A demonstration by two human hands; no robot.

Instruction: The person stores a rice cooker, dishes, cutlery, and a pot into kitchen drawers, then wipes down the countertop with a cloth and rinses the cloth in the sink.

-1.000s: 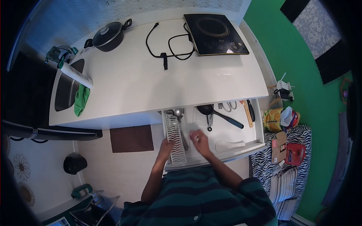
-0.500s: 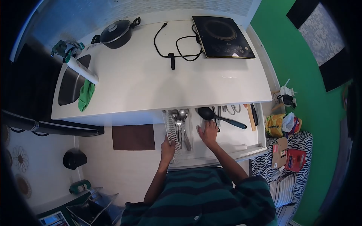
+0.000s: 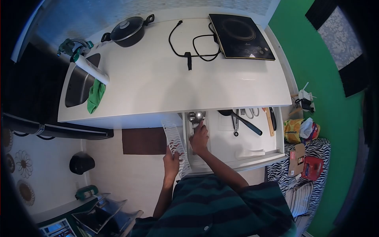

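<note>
My left hand [image 3: 171, 162] is closed on the edge of a white slotted rack [image 3: 176, 144], which is tilted at the left side of the open drawer [image 3: 252, 158]. Over the cutlery in the drawer's left compartment is my right hand [image 3: 199, 139], its fingers reaching toward the spoons and forks [image 3: 196, 117]; whether it grips any is hidden. To its right in the drawer lie a black ladle [image 3: 246, 123], a metal tool [image 3: 236, 128], a whisk [image 3: 249, 113], a white spoon [image 3: 250, 153] and a black-handled knife [image 3: 273, 119].
The white counter [image 3: 158, 87] holds a lidded pot [image 3: 128, 31], a black cord [image 3: 188, 59] and an induction cooker [image 3: 244, 36]. At the left are a sink [image 3: 77, 85], a white bottle [image 3: 92, 69] and a green cloth [image 3: 96, 96]. Bags [image 3: 293, 131] stand at the right.
My left hand has shifted the rack leftward, out from over the cutlery. My right hand has moved from beside the black ladle to the cutlery on the left. The view has shifted a little.
</note>
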